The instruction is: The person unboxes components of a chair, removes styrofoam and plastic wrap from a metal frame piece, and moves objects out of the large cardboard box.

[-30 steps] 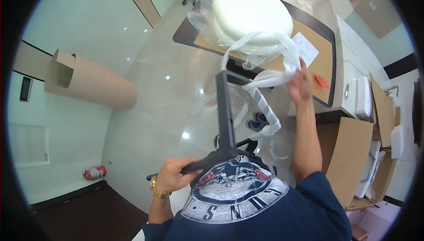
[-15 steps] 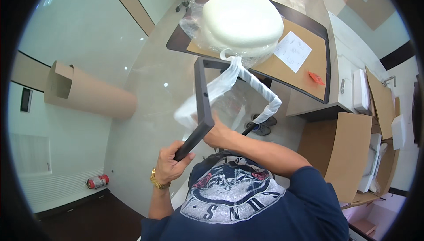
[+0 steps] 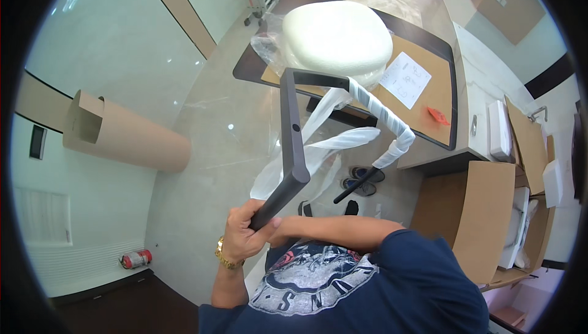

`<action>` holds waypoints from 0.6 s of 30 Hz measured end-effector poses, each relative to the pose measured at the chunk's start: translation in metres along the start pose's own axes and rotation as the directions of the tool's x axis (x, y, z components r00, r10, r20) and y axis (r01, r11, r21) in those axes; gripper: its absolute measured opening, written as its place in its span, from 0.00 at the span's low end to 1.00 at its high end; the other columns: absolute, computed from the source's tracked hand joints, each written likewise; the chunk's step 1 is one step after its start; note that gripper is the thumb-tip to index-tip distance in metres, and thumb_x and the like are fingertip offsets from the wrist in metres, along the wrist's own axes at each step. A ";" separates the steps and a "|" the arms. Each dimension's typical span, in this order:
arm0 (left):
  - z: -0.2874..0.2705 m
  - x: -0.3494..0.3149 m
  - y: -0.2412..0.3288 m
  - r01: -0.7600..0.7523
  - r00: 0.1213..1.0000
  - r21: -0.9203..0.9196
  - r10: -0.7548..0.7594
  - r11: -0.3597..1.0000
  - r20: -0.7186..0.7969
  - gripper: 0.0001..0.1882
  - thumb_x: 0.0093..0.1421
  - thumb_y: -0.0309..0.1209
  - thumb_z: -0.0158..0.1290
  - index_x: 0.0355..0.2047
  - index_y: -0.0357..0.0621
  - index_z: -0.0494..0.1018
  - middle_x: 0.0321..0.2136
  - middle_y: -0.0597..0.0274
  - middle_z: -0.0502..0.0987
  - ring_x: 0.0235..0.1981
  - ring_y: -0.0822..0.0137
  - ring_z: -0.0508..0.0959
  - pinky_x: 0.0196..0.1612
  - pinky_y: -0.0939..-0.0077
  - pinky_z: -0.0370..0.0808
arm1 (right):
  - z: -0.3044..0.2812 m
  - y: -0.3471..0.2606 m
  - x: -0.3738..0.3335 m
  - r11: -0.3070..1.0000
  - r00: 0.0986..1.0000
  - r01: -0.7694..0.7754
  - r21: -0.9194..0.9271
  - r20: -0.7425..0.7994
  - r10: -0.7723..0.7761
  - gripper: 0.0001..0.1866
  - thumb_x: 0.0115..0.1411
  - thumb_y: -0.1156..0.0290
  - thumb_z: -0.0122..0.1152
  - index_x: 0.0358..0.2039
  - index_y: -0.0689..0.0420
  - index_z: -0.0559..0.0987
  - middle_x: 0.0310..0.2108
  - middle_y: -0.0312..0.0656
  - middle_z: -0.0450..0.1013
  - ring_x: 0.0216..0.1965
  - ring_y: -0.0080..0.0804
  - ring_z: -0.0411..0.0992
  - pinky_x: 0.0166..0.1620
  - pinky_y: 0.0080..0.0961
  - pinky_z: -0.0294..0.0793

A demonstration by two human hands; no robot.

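Note:
My left hand, with a gold watch at the wrist, is closed around the lower end of a dark metal furniture frame. The bent frame is held up in front of me, bare on the left side. White foam wrapping is still wound around its right side, down to a bare black leg end. Loose strips of the wrapping hang through the frame's middle and run down behind my left hand. My right forearm crosses my body, and my right hand is mostly hidden behind the left one, its fingers out of sight.
Ahead, a dark-edged table bears cardboard, a white cushioned seat in clear plastic, a paper sheet and an orange scrap. An open carton stands right, a cardboard roll left. Shoes lie on the floor.
The wrapping has come off the frame's top left corner, and its loose strips now hang lower. My right hand has drawn down and left behind my left hand. The frame has shifted slightly right.

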State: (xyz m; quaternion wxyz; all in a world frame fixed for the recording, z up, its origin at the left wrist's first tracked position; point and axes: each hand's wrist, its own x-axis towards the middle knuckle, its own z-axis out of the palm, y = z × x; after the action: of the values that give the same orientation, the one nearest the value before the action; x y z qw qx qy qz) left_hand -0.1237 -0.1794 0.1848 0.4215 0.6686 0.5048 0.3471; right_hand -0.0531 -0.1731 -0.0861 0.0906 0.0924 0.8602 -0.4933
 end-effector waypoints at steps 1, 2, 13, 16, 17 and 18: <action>-0.005 -0.008 -0.002 0.001 1.000 -0.004 -0.001 1.000 -0.024 0.11 0.57 0.28 0.67 0.31 0.42 0.73 0.21 0.74 0.69 0.22 0.81 0.64 0.25 0.83 0.61 | -0.034 -0.030 -0.031 1.000 0.999 -0.025 0.012 0.045 0.024 0.26 0.58 0.70 0.61 0.59 0.54 0.76 0.53 0.50 0.77 0.55 0.46 0.75 0.58 0.41 0.73; -0.006 -0.012 -0.002 -0.010 0.999 -0.009 0.010 1.000 -0.044 0.11 0.57 0.28 0.68 0.31 0.42 0.74 0.21 0.74 0.69 0.22 0.81 0.64 0.25 0.82 0.61 | -0.077 -0.061 -0.076 0.998 0.997 -0.035 0.057 0.071 0.031 0.25 0.59 0.69 0.61 0.58 0.55 0.76 0.52 0.49 0.78 0.54 0.45 0.76 0.57 0.40 0.74; -0.065 -0.053 -0.016 -0.028 1.000 -0.102 0.027 0.994 -0.013 0.13 0.48 0.26 0.71 0.27 0.39 0.75 0.18 0.66 0.72 0.20 0.73 0.69 0.25 0.76 0.63 | -0.291 0.039 -0.369 0.914 0.636 -0.070 0.400 -0.688 0.350 0.45 0.56 0.66 0.74 0.71 0.54 0.61 0.68 0.46 0.61 0.65 0.37 0.62 0.65 0.33 0.64; -0.066 -0.062 -0.014 0.044 0.994 -0.275 -0.071 0.960 -0.087 0.14 0.49 0.26 0.71 0.26 0.40 0.74 0.20 0.68 0.73 0.21 0.75 0.69 0.25 0.77 0.64 | -0.270 0.052 -0.316 0.962 0.769 -0.148 0.228 -0.586 0.257 0.50 0.52 0.66 0.78 0.72 0.52 0.60 0.70 0.44 0.59 0.69 0.39 0.56 0.69 0.37 0.57; -0.069 -0.065 -0.023 0.022 0.997 -0.262 -0.042 0.965 -0.072 0.13 0.50 0.27 0.70 0.27 0.41 0.74 0.21 0.68 0.74 0.21 0.76 0.69 0.25 0.79 0.64 | -0.272 0.057 -0.313 0.967 0.820 0.117 0.228 -0.571 0.035 0.43 0.54 0.64 0.76 0.68 0.59 0.66 0.67 0.45 0.63 0.65 0.37 0.61 0.66 0.33 0.61; -0.071 -0.071 -0.025 0.017 0.996 -0.262 -0.038 0.965 -0.076 0.13 0.51 0.27 0.70 0.27 0.41 0.74 0.21 0.69 0.74 0.21 0.77 0.69 0.25 0.79 0.64 | -0.263 0.069 -0.314 0.902 0.781 0.101 0.420 -0.595 0.189 0.40 0.55 0.64 0.74 0.65 0.60 0.69 0.64 0.44 0.66 0.63 0.36 0.63 0.65 0.32 0.62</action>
State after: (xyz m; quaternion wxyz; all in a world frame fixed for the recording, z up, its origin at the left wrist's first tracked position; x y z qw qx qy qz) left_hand -0.2140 -0.2299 0.1874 0.4899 0.5859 0.4803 0.4312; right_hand 0.2510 0.0674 0.0647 -0.2092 0.2882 0.7084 -0.6094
